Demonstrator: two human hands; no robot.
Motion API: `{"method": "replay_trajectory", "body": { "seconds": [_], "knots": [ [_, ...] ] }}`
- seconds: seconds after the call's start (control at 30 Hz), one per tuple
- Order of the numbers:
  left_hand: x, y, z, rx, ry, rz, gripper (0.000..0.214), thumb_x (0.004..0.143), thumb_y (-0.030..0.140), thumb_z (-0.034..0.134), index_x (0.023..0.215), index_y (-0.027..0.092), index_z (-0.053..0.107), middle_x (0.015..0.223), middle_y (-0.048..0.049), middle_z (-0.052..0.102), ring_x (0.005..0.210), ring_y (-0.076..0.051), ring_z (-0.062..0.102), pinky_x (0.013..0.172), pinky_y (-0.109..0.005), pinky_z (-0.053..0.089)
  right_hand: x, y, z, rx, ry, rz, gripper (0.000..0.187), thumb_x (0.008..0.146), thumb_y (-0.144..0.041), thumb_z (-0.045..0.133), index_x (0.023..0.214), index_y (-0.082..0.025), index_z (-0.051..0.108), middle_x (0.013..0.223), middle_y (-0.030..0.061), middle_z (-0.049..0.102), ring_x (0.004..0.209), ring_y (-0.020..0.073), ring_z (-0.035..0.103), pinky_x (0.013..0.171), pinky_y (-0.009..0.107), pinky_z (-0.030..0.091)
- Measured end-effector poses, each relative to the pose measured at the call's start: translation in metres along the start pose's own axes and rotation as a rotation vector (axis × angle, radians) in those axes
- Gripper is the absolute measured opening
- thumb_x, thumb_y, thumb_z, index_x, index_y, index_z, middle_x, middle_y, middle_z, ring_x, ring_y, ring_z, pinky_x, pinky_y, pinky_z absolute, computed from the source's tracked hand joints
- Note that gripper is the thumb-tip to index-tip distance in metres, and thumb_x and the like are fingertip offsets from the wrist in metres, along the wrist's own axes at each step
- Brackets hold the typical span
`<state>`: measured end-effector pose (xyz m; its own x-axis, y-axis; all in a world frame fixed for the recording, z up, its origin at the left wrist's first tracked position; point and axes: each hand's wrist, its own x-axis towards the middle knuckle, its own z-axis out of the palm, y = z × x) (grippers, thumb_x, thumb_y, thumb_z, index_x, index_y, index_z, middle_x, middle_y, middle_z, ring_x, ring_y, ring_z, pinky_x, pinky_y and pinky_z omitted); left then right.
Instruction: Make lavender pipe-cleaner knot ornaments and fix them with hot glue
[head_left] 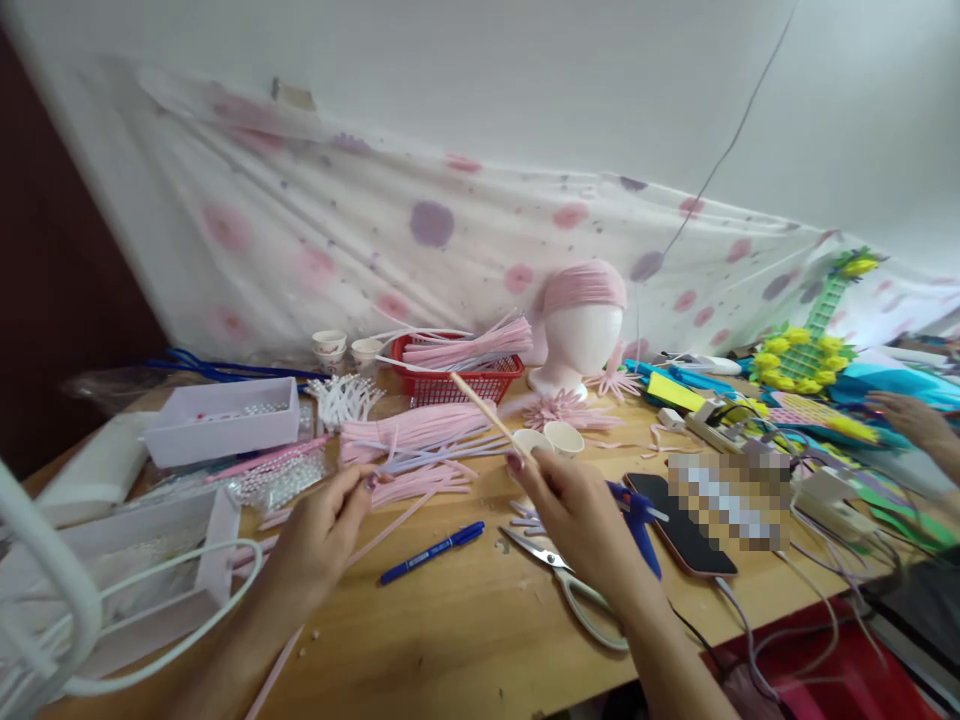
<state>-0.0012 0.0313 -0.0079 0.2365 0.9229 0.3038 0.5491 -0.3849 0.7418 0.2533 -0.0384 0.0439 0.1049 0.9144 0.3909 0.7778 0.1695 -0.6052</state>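
Note:
My left hand (pixel 330 530) is closed in a pinch at the near left edge of the pipe cleaner bundles; what lies between its fingertips is too small to make out. My right hand (pixel 570 510) grips a thin wooden stick (pixel 480 403), which points up and left towards the red basket. Pink pipe cleaners (pixel 420 430) and a few lilac ones (pixel 450 453) lie beyond my hands. One long pink pipe cleaner (pixel 394 527) runs down beside my left forearm. Between my hands lies a blue marker (pixel 433 553). Scissors (pixel 566 580) rest partly under my right hand, near a blue glue gun (pixel 639 525).
A red basket (pixel 457 385) of pipe cleaners and a white foam head (pixel 581 335) with a pink band stand behind. White boxes (pixel 225 420) are at left. A phone (pixel 679 525), power strips (pixel 832 505) and cables cover the right, where another person's hand (pixel 911 420) shows.

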Motion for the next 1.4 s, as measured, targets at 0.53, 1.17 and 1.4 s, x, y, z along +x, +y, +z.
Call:
{"method": "replay_trajectory", "body": {
  "seconds": [0.53, 1.17, 1.4],
  "knots": [
    [-0.055, 0.002, 0.012, -0.462, -0.41, -0.364, 0.053, 0.09, 0.064, 0.054, 0.102, 0.02, 0.082, 0.055, 0.0024, 0.052, 0.051, -0.013, 0.045, 0.048, -0.021, 0.036, -0.062, 0.003, 0.048, 0.099, -0.454, -0.129, 0.038, 0.105, -0.028, 0.042, 0.086, -0.018, 0.074, 0.075, 0.0036, 0.069, 0.067, 0.0154, 0.065, 0.064, 0.026, 0.041],
    [-0.081, 0.013, 0.01, -0.136, -0.653, -0.37, 0.047, 0.098, 0.061, 0.038, 0.08, 0.026, 0.063, 0.079, 0.001, 0.064, 0.081, -0.02, 0.061, 0.08, -0.027, 0.043, -0.051, 0.013, 0.036, -0.055, -0.562, -0.292, 0.034, 0.107, -0.027, 0.044, 0.087, -0.019, 0.07, 0.074, 0.0029, 0.068, 0.068, 0.0171, 0.061, 0.062, 0.027, 0.038],
    [-0.095, 0.015, 0.002, -0.428, -0.804, -0.206, 0.038, 0.092, 0.053, 0.059, 0.072, 0.023, 0.07, 0.078, 0.0013, 0.056, 0.073, -0.016, 0.056, 0.069, -0.025, 0.042, -0.026, 0.029, 0.0, 0.52, -1.046, -0.282, 0.044, 0.104, -0.048, 0.049, 0.091, -0.017, 0.079, 0.07, 0.0056, 0.071, 0.074, 0.018, 0.062, 0.073, 0.029, 0.049]
  ]
}}
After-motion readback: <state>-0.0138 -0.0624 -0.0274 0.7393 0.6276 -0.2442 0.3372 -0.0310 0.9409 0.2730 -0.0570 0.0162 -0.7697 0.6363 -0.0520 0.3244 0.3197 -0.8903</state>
